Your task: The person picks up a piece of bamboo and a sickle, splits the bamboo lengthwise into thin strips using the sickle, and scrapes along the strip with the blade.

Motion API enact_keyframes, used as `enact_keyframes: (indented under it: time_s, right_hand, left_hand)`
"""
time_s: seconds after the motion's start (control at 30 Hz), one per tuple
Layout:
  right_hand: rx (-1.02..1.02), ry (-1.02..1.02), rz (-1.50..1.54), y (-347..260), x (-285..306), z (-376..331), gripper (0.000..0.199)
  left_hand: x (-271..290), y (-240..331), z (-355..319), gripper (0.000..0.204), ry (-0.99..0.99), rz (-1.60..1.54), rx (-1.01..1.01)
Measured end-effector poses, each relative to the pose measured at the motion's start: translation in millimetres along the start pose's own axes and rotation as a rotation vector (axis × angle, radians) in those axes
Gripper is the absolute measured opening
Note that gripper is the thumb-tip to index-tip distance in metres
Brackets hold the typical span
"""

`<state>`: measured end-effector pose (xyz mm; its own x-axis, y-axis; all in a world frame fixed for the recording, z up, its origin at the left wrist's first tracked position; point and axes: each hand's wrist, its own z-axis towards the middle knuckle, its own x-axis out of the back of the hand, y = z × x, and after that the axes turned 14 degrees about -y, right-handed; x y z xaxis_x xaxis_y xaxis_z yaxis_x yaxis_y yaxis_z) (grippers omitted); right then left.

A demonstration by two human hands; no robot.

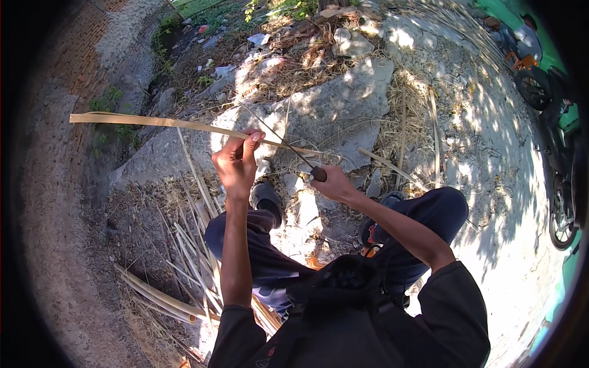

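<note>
A long, pale bamboo strip (162, 122) runs from the left across the front of me, its right end passing close to the stone. My left hand (238, 161) pinches it between thumb and fingers. In my right hand (335, 183) is a knife (318, 173) with a dark handle, gripped in a closed fist. Its thin blade points up and to the left and crosses the strip to the right of my left hand. Whether the edge bites into the bamboo I cannot tell.
Several split bamboo strips (195, 257) lie beside my left leg, with thicker pieces (159, 295) behind them. A large stone slab (325, 116) is ahead among dry shavings (313, 52). A brick wall (58, 159) stands left; motorcycles (555, 122) and a person (526, 40) are far right.
</note>
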<state>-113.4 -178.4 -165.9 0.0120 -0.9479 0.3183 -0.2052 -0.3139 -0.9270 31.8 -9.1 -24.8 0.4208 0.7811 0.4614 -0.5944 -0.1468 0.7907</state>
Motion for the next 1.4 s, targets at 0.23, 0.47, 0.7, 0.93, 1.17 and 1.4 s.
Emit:
enact_keyframes:
  time_s: [0.23,0.47,0.7,0.93,1.17,1.4]
  right_hand:
    - [-0.010,-0.017,-0.030,11,-1,2,0.030]
    - [-0.021,-0.024,0.118,-10,15,6,0.028]
    - [-0.106,-0.075,0.121,1,22,16,0.030]
    - [-0.074,-0.069,-0.072,-19,14,12,0.034]
    - [-0.117,-0.141,-0.106,21,-4,15,0.035]
    - [-0.074,-0.140,-0.115,31,-3,16,0.035]
  left_hand:
    - [1,-4,-7,0.023,-0.009,-0.083,0.035]
    - [14,17,7,0.109,-0.056,-0.126,-0.050]
    - [8,20,15,0.131,-0.064,-0.209,-0.105]
    - [11,12,8,0.140,0.010,-0.279,-0.139]
    - [2,11,13,0.047,0.061,-0.325,-0.171]
    - [2,-10,-10,0.069,0.153,-0.550,-0.003]
